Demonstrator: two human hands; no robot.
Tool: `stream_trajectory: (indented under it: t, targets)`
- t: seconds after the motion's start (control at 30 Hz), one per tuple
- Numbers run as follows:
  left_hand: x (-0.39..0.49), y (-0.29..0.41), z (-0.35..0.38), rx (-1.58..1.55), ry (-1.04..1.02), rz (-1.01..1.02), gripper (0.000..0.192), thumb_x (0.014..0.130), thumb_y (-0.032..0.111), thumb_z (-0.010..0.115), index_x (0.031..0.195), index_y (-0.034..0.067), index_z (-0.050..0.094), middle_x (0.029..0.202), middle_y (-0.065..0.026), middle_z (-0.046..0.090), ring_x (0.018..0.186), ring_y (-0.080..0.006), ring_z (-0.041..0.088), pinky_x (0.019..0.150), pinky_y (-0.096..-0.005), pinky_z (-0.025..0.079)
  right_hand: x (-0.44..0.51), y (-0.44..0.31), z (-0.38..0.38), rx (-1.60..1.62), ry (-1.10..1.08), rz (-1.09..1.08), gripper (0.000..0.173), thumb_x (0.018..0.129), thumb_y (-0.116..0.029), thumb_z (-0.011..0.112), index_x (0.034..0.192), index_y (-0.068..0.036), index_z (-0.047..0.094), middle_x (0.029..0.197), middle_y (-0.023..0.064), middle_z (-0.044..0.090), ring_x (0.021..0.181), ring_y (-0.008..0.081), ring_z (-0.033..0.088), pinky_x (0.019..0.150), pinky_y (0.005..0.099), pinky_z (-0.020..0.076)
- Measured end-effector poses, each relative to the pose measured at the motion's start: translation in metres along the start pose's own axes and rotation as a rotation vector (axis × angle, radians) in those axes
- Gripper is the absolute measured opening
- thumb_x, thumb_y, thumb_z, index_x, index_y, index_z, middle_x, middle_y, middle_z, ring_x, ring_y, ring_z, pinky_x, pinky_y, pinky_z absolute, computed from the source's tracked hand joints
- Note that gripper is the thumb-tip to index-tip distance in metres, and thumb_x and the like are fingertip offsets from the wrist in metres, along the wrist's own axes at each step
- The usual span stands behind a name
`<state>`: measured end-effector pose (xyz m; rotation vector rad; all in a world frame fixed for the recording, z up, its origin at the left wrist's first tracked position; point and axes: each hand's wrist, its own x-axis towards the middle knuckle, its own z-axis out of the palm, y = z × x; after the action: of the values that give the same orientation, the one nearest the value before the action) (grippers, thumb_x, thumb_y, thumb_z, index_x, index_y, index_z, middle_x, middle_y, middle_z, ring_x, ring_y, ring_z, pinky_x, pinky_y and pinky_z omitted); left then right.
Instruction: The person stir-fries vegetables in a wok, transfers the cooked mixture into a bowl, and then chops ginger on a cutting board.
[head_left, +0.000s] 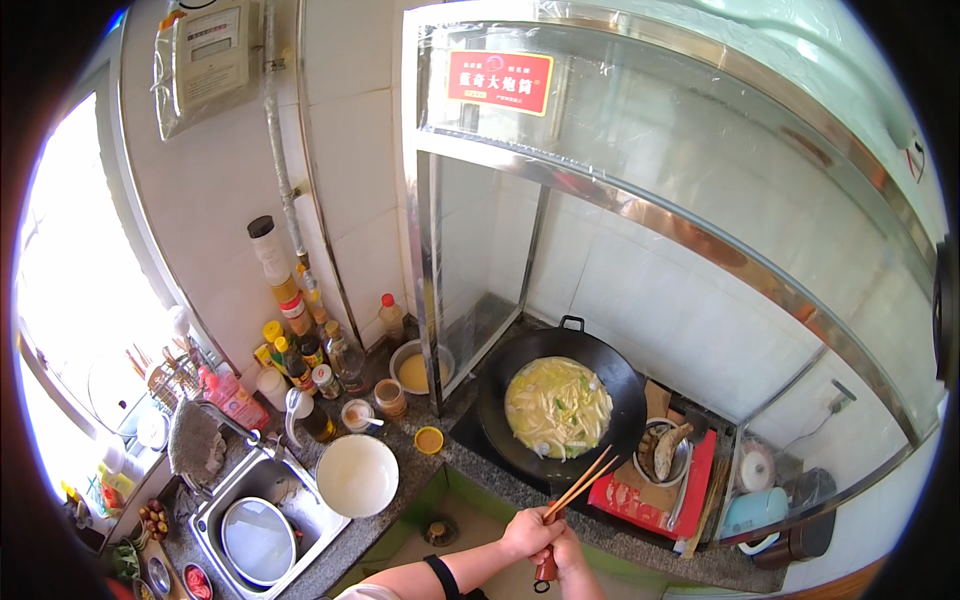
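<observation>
Both of my hands meet at the near side of a black wok (491, 420). A pair of wooden chopsticks (581, 484) comes out of the fingers of my left hand (529, 534) and slants up to the wok's near rim. My right hand (570, 556) is closed around the wok's red-brown handle (546, 568), close against the left; the fingers partly overlap. In the wok lies a pale, soupy dish of shredded strips with green bits (559, 409). The chopstick tips appear over the rim, outside the food.
A glass and metal hood frame (431, 285) surrounds the stove. Right of the wok, a bowl with dark, lumpy food (664, 454) stands on a red box (694, 487). Leftward are a white bowl (357, 476), sauce bottles (296, 364) and a sink (319, 525) holding a basin (259, 541).
</observation>
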<state>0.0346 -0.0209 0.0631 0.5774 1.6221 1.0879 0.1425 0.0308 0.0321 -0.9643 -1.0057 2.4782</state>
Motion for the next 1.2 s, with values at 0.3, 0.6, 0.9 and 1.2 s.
stream_trajectory:
  t: [0.3, 0.6, 0.9, 1.2]
  targets:
    - [-0.104, -0.041, -0.006, 0.006, -0.075, 0.0, 0.026, 0.091, 0.028, 0.063, 0.088, 0.002, 0.066, 0.057, -0.0054, 0.062, 0.042, -0.0129, 0.06, 0.041, -0.0287, 0.052, -0.086, 0.068, 0.031, -0.026, 0.032, -0.036, 0.008, 0.09, -0.014, 0.054, 0.09, -0.007, 0.052, 0.057, 0.0036, 0.049, 0.04, 0.0124, 0.046, 0.036, 0.0276, 0.0404]
    - [-0.224, -0.106, -0.053, 0.062, -0.14, 0.051, 0.026, 0.091, 0.03, 0.061, 0.091, 0.005, 0.068, 0.058, -0.0055, 0.064, 0.046, -0.0134, 0.062, 0.049, -0.0289, 0.055, -0.17, 0.171, 0.091, 0.013, 0.012, -0.034, 0.018, 0.091, -0.02, 0.054, 0.102, -0.008, 0.048, 0.057, 0.0043, 0.046, 0.041, 0.0121, 0.045, 0.038, 0.027, 0.0397]
    - [-0.297, -0.151, -0.075, 0.053, -0.12, 0.071, 0.026, 0.09, 0.031, 0.056, 0.096, 0.009, 0.069, 0.059, -0.0062, 0.065, 0.047, -0.0178, 0.064, 0.053, -0.0325, 0.056, -0.217, 0.227, 0.128, -0.102, -0.003, -0.003, 0.019, 0.091, -0.023, 0.055, 0.105, -0.012, 0.047, 0.055, 0.0006, 0.043, 0.04, 0.0107, 0.043, 0.037, 0.0264, 0.0378]
    - [-0.312, -0.163, -0.092, -0.019, -0.039, 0.088, 0.027, 0.092, 0.03, 0.058, 0.091, 0.005, 0.068, 0.057, -0.0054, 0.063, 0.043, -0.0153, 0.061, 0.046, -0.0296, 0.053, -0.21, 0.24, 0.138, -0.059, -0.06, 0.025, 0.018, 0.093, -0.021, 0.054, 0.105, -0.009, 0.048, 0.065, 0.005, 0.049, 0.044, 0.0122, 0.047, 0.039, 0.0257, 0.0404]
